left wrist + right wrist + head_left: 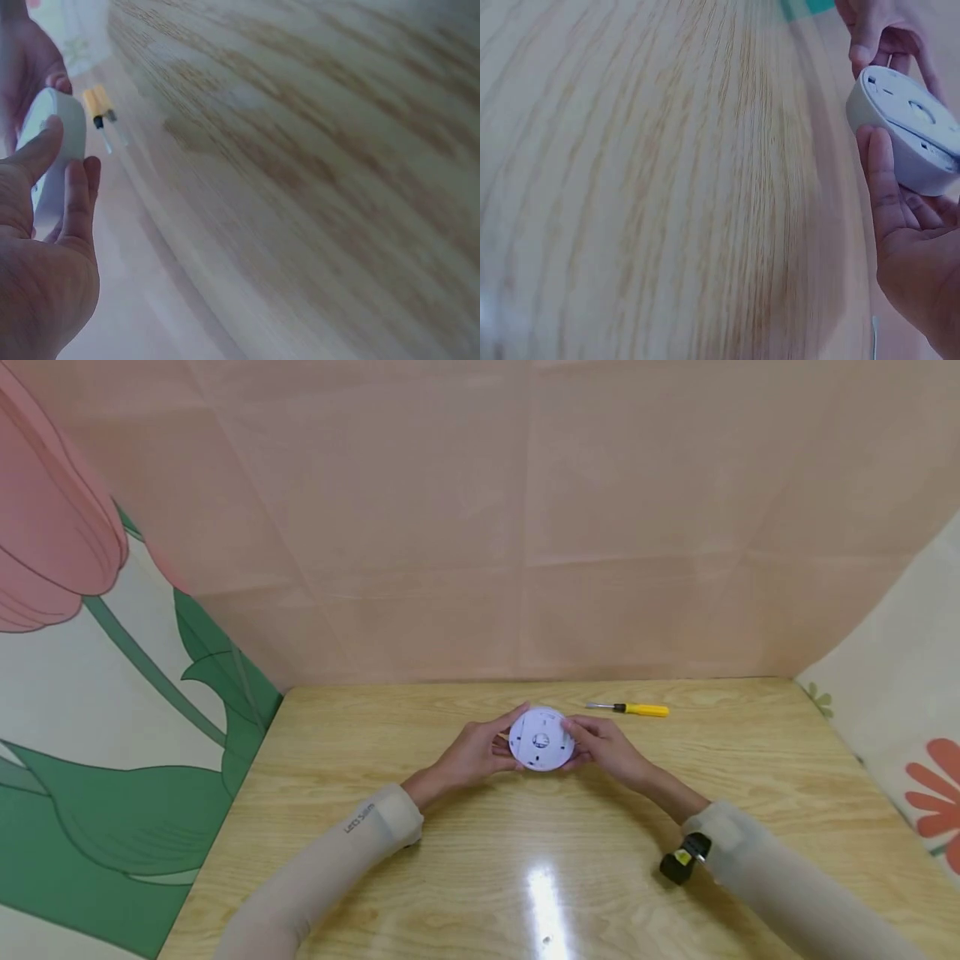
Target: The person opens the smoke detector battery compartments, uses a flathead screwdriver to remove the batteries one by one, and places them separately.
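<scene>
A round white plastic device point(541, 740), shaped like a smoke alarm, is held between both hands. Its flat face with slots, small printed marks and a central round opening points toward the head camera. My left hand point(476, 750) grips the left edge, thumb near the top and fingers around the lower side. From the right, my right hand point(613, 752) holds the opposite edge, its thumb lying on the slotted face. In the right wrist view the thick side wall of the device point(904, 154) shows, with fingers spread along it.
A screwdriver point(645, 710) with a yellow handle lies behind the right hand near the table's back edge. Wood-grain table point(465, 877) extends beneath both arms. A plain pinkish cloth point(517, 527) hangs behind, with flower-patterned cloth on both sides. A black wrist camera point(681, 862) hangs by the right sleeve.
</scene>
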`<action>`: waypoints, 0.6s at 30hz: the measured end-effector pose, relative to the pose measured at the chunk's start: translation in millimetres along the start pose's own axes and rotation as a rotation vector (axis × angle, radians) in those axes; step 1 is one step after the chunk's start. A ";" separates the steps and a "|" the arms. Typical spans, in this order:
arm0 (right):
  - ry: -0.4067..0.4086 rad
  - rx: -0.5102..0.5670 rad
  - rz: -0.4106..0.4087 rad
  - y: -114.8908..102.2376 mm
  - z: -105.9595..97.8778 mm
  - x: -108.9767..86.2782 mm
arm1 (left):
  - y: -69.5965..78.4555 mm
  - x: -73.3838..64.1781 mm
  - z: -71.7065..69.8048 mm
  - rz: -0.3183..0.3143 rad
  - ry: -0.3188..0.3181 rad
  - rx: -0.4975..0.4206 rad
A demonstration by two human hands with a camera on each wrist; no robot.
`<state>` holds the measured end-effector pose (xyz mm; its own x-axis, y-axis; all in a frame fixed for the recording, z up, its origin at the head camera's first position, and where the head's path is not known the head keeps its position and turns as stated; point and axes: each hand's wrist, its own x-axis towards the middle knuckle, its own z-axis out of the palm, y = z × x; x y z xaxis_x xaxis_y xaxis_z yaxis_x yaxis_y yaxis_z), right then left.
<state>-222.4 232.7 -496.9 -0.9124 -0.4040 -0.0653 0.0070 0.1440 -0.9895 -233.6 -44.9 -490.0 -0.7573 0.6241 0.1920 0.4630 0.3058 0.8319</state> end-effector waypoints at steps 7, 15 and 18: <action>0.022 0.011 0.032 0.0 3.7 0.1 | -2.0 0.0 0.6 -0.022 -0.013 -0.053; -0.002 -0.132 -0.071 4.3 4.9 -1.6 | -6.1 -0.3 0.3 -0.071 0.000 -0.122; -0.018 -0.193 -0.094 4.1 6.5 -2.0 | -8.3 -0.7 0.0 -0.079 0.008 -0.134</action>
<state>-217.8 228.2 -501.6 -0.8980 -0.4393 0.0225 -0.1581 0.2746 -0.9485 -236.9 -47.9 -497.1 -0.7928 0.5962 0.1269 0.3367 0.2548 0.9065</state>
